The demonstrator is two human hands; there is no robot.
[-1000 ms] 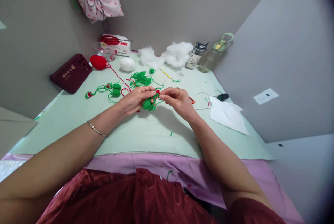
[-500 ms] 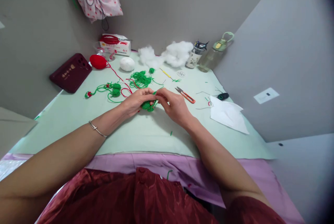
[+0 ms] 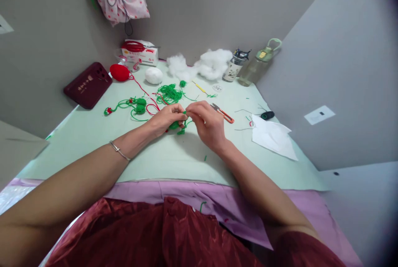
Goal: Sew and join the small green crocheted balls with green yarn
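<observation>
My left hand [image 3: 165, 118] is closed around a small green crocheted piece [image 3: 174, 125], which its fingers partly cover. A short green tail [image 3: 181, 132] dangles from the piece between my hands. My right hand [image 3: 209, 124] is pinched at the upper edge of the piece, close to the left fingertips. Whatever sits in that pinch is too small to make out. Just beyond the right hand lie orange-handled thread snips [image 3: 226, 116]. A loose heap of green yarn [image 3: 169, 93] is in front of the left hand, and a red strand [image 3: 151, 108] loops beside it.
Green crocheted pieces [image 3: 141, 105], a red yarn ball [image 3: 120, 72] and a maroon phone-shaped case [image 3: 88, 85] are on the left. White stuffing [image 3: 214, 64], a yellow crochet hook [image 3: 199, 87], a pen cup [image 3: 232, 70] and a bottle [image 3: 255, 66] stand farther back. White paper [image 3: 272, 136] lies right.
My right hand has turned and lifted slightly, its fingers still pinched at the green piece. My left hand keeps its hold. The whole view has shifted a little.
</observation>
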